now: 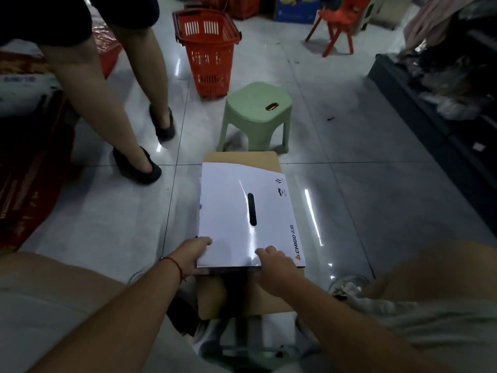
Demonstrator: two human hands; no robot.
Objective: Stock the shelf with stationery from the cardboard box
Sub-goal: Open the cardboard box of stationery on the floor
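Note:
A cardboard box (236,294) sits on the tiled floor between my knees, its white lid flap (242,211) with a black slot handle and red CHIGO print lying across the top. My left hand (192,255) grips the near left corner of that flap, thumb on top and fingers under the edge. At the near edge, my right hand (274,265) holds the flap right of centre, one finger on top. The box's inside is hidden by the flap. No stationery shows.
A pale green plastic stool (255,117) stands just beyond the box. A red shopping basket (208,47) and a red chair (336,25) stand farther back. Another person's legs (129,109) are at the left. A dark shelf (435,111) with goods runs along the right.

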